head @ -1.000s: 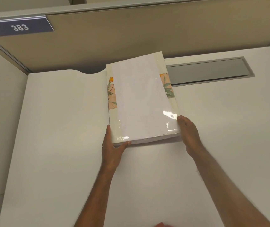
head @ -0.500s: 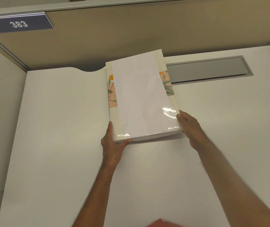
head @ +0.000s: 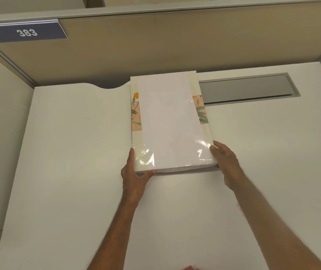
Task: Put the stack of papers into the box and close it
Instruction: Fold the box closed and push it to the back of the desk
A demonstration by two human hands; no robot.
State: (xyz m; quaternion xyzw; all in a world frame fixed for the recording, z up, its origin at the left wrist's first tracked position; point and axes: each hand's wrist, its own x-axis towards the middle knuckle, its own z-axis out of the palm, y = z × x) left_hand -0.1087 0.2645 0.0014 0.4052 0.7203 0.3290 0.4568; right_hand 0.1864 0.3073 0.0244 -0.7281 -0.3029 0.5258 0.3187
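Observation:
A flat cream box (head: 136, 147) with an orange flower print and a glossy cover lies lengthwise on the white desk (head: 68, 152), its far end near the partition. A stack of white papers (head: 171, 123) rests on top of the box, leaving cream strips showing on both sides. My left hand (head: 134, 176) grips the near left corner, thumb along the front edge. My right hand (head: 225, 162) holds the near right corner, with its fingers hidden under the box. A shadow shows beneath the near edge.
A beige partition wall (head: 155, 41) with a blue "383" sign (head: 27, 32) closes off the back. A grey cable slot (head: 247, 88) is set into the desk right of the box. A small red object (head: 189, 267) peeks in at the bottom edge.
Both hands stay at the near corners of the box. The box with the papers on it has barely shifted; mainly the view has tilted slightly.

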